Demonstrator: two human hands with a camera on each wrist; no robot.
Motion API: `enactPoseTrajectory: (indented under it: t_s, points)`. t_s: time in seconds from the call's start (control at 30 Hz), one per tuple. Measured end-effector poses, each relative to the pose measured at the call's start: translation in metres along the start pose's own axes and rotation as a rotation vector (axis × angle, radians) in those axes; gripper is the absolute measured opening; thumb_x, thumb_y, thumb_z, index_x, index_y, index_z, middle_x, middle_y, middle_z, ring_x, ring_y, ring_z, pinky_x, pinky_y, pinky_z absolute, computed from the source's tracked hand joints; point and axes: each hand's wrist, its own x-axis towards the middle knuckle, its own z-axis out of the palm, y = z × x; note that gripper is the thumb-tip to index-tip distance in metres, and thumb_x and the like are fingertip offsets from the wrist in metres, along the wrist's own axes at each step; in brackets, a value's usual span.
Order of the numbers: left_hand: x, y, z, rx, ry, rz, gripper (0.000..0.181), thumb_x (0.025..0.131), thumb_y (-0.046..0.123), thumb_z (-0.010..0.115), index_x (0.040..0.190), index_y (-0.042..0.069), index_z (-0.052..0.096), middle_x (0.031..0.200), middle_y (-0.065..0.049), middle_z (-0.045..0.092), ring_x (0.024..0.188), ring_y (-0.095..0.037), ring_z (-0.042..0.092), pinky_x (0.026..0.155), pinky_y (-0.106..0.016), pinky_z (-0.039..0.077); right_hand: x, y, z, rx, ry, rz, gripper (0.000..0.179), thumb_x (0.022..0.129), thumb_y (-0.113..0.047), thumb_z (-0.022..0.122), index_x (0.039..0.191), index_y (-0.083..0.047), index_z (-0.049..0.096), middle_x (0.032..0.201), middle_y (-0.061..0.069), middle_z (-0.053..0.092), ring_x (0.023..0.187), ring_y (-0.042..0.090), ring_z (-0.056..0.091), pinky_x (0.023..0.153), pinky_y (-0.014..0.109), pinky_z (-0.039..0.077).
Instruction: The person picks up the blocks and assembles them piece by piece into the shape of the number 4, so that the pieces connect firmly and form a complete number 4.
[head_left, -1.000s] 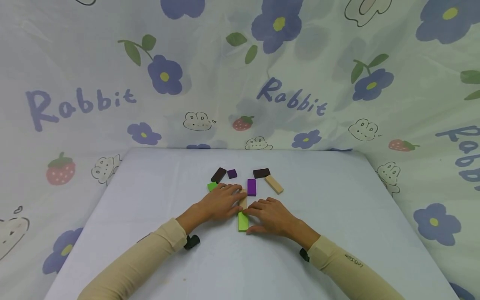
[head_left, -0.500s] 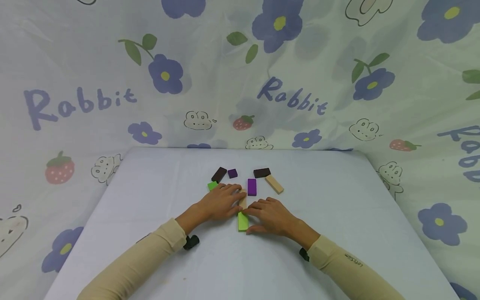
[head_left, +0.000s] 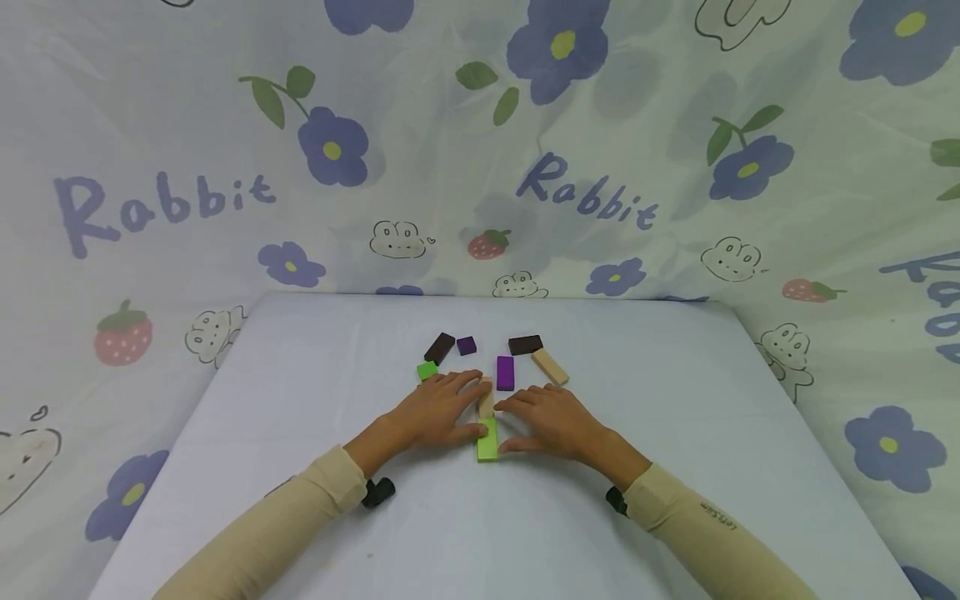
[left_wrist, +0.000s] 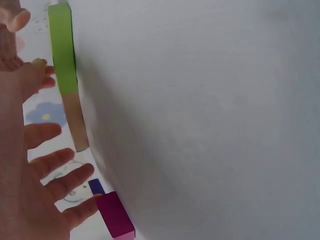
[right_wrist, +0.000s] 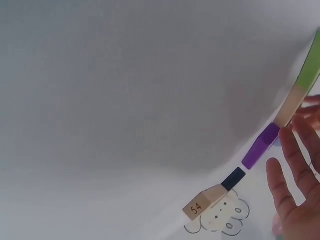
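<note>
White cloth [head_left: 420, 150] is the largest thing here. It fills the upper half of the frame, carries blue flowers [head_left: 333, 148], and hangs as a backdrop behind the white table [head_left: 675, 375]. The table takes the middle and the bottom; on its plain, pale surface every coloured piece is easy to distinguish. Two beige sleeves [head_left: 270, 525] enter from the lower corners.

The left hand [head_left: 435, 412], a little left of the centre, has its fingers extended and spread, without a grip. Its thumb tip lies at the edge of the light green block [head_left: 487, 445]; whether it presses there, I cannot tell. The right hand [head_left: 558, 423], right of the centre, also has straight fingers and grips nothing; they are just beside the row. The hands face each other, perhaps because a short row is steadier with one hand at each side.

This row is in the centre of the frame: the light green block lies end to end with a plain wooden block [head_left: 486, 402]. Just to its upper right is a purple block [head_left: 506, 372]. Farther up, a slanted wooden block [head_left: 550, 367] and dark brown blocks [head_left: 525, 344] lie at various angles, so they seem simply put aside. The smallest is a dark purple block [head_left: 467, 345], above the left hand.
</note>
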Motion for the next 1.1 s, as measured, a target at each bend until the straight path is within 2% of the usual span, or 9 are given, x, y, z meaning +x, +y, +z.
enactPoseTrajectory:
  t_s: [0.27,0.43,0.8,1.1]
  points:
    - [-0.006,0.002,0.002,-0.057,-0.009,-0.018,0.079,0.097,0.065,0.051,0.159,0.019,0.033,0.164,-0.010,0.029,0.145,-0.034,0.036,0.113,-0.053,0.038,0.000,0.006,-0.003,0.015,0.029,-0.008,0.067,0.088,-0.068,0.065,0.138,-0.023,0.061,0.128,-0.002,0.067,0.117,0.020,0.062,0.097,0.045,0.052]
    - [-0.009,0.003,0.003,-0.081,-0.012,-0.019,0.079,0.097,0.064,0.052,0.159,0.020,0.032,0.166,-0.009,0.025,0.147,-0.033,0.034,0.112,-0.053,0.038,0.002,0.009,-0.004,0.024,0.022,0.015,0.067,0.087,-0.066,0.066,0.138,-0.023,0.061,0.128,-0.002,0.067,0.117,0.019,0.062,0.095,0.042,0.053]
    - [-0.011,0.008,0.002,-0.106,-0.030,-0.019,0.080,0.096,0.064,0.055,0.159,0.020,0.033,0.167,-0.005,0.024,0.148,-0.032,0.032,0.112,-0.052,0.039,0.012,0.013,-0.009,0.092,-0.027,0.128,0.068,0.088,-0.064,0.068,0.142,-0.023,0.059,0.133,0.001,0.065,0.125,0.024,0.059,0.100,0.050,0.050]
    - [-0.010,0.010,0.000,-0.118,-0.039,-0.018,0.082,0.095,0.064,0.055,0.159,0.017,0.034,0.166,-0.003,0.025,0.148,-0.030,0.031,0.115,-0.050,0.034,0.025,0.022,-0.018,0.163,-0.045,0.168,0.065,0.090,-0.056,0.070,0.144,-0.021,0.057,0.140,0.001,0.061,0.131,0.025,0.055,0.102,0.051,0.049]
